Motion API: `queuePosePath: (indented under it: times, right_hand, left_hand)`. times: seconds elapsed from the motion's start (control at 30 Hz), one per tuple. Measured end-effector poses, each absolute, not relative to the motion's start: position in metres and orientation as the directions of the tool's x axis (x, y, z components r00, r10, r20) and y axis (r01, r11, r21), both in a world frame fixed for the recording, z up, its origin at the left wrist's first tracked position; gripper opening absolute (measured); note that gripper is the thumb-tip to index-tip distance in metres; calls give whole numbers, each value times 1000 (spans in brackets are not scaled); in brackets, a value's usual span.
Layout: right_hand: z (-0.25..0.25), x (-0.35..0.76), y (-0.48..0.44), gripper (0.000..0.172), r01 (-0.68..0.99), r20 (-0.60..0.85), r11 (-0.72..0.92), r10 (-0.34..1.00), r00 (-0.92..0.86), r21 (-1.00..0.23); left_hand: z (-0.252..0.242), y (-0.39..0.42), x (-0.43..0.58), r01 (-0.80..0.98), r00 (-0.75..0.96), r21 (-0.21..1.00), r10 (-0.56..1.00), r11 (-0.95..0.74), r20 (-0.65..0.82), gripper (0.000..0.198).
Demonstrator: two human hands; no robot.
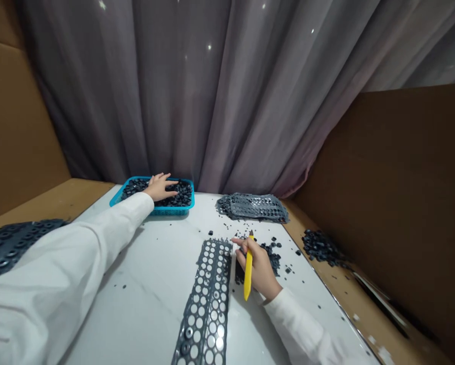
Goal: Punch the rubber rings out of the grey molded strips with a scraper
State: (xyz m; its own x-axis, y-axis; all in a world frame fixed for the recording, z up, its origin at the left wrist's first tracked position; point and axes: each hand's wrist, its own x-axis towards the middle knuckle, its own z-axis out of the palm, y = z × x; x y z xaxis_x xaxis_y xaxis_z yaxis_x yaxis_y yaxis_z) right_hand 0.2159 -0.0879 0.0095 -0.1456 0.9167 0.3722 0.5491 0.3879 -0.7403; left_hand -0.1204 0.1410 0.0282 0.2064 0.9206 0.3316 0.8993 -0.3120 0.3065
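My left hand (161, 187) rests with spread fingers on small black pieces (183, 193) that fill a blue basket (191, 203) at the back left. A yellow pen-like tool (247, 276) with a dark tip is held in my right hand (260, 266), its index finger reaching left. Beside that hand lies a long black sheet (208, 294) with rows of round holes, where a few rings sit near the front end. A pile of black bits (273, 256) is partly hidden behind my right hand.
Stacked perforated black sheets (255, 207) lie at the back of the white table (136, 309). Another dark sheet (18, 243) is at the left. More black pieces (322, 247) sit at the right by a cardboard wall (394, 203). A grey curtain (174, 91) hangs behind.
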Motion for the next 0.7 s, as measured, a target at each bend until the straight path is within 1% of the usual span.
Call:
queuePosePath:
  times: [0.1, 0.17, 0.23, 0.27, 0.33, 0.43, 0.5, 0.57, 0.63, 0.7]
  right_hand:
    - [13, 211, -111, 22, 568, 306, 369, 929, -208, -735]
    - [13, 200, -136, 28, 603, 230, 407, 908, -351, -686]
    - [8, 186, -165, 40, 616, 146, 525, 817, -557, -588]
    - [4, 179, -178, 41, 618, 125, 588, 770, -626, -521]
    - [-5, 166, -198, 39, 629, 87, 686, 698, -711, -365]
    - [-13, 153, -212, 21, 621, 105, 772, 634, -766, -135]
    - [-15, 150, -215, 13, 586, 149, 809, 584, -798, -33]
    - [-16, 150, -216, 11, 575, 176, 818, 566, -805, 2]
    - [-20, 151, -219, 10, 589, 197, 808, 580, -791, -12]
    - [-22, 152, -222, 10, 596, 233, 802, 587, -775, -36]
  left_hand:
    - [38, 121, -116, 928, 260, 169, 901, -333, 348, 53]
    - [45, 96, -110, 893, 368, 117, 855, -434, 365, 53]
    - [49, 62, -103, 818, 508, 89, 785, -569, 354, 51]
    - [49, 42, -100, 777, 562, 95, 754, -623, 340, 48]
    - [47, 1, -93, 709, 634, 135, 709, -692, 309, 43]
    - [36, -53, -87, 608, 731, 198, 639, -769, 238, 36]
    - [27, -77, -86, 555, 779, 250, 601, -794, 178, 34]
    - [19, -91, -86, 541, 791, 302, 597, -785, 135, 32]
    - [12, -100, -87, 540, 788, 349, 605, -766, 109, 32]
    - [8, -107, -87, 508, 811, 391, 580, -767, 83, 41]
